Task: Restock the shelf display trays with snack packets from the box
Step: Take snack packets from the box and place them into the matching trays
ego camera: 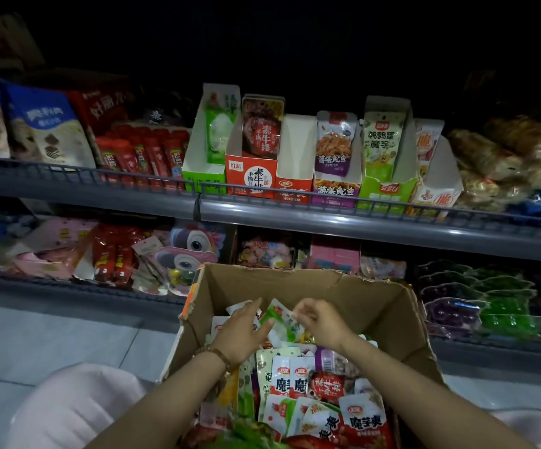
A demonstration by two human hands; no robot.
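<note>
— Where are the hands?

— Both are inside the cardboard box point(298, 283), over the far end of the heap of snack packets point(327, 403). The right hand point(321, 322) has its fingers curled and pinches the top edge of a green-and-white packet point(279, 320) that stands up out of the heap. The left hand point(241, 332) lies with fairly straight fingers on the white packets just beside it, its thumb touching the green one. A beaded bracelet point(218, 354) sits at that wrist.

— Any room in the box?

— The packets fill the near half out to the side walls. Beyond the hands the far wall rises bare, with a torn, ragged rim. The left wall's edge is ripped too.

— And the shelf?

— Six display trays point(387, 191) stand side by side, touching, behind the grey front rail point(360, 210) of the upper shelf point(392, 234). The white tray with the red front point(295, 147) has bare inside walls. It sits between the red tray point(251, 176) and the purple tray point(335, 191), each with a packet upright in it.

— Space around the box?

— Pale floor tiles point(68, 335) lie open to its left. The lower shelf's edge point(489, 346) runs just behind its far rim.
</note>
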